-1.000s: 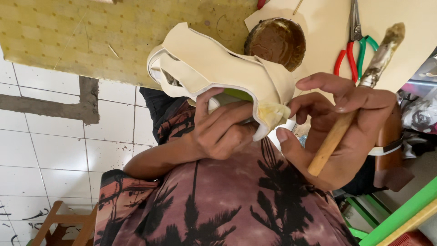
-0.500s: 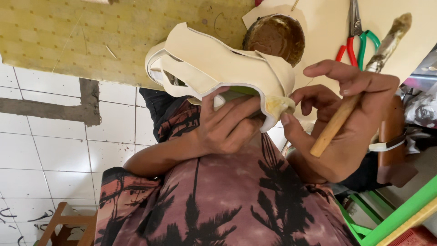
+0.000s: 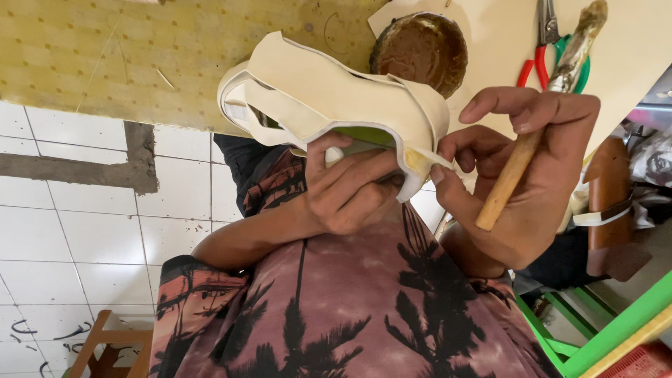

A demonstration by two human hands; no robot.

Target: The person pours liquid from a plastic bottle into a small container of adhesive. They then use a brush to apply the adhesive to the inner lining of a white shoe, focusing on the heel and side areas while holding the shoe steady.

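Two hands work close together over the lap; the left hand (image 3: 350, 185) curls shut around the cream leather shoe upper (image 3: 329, 98), gripping it from beneath; the right hand (image 3: 521, 175) clamps a wooden-handled glue brush (image 3: 532, 136), its fingertips pinching the upper's right edge; a brown glue tin (image 3: 420, 49) sits just beyond.

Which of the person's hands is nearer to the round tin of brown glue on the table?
The right hand, holding a wooden-handled brush, sits just beside and below the glue tin. The left hand grips the cream shoe upper farther below.
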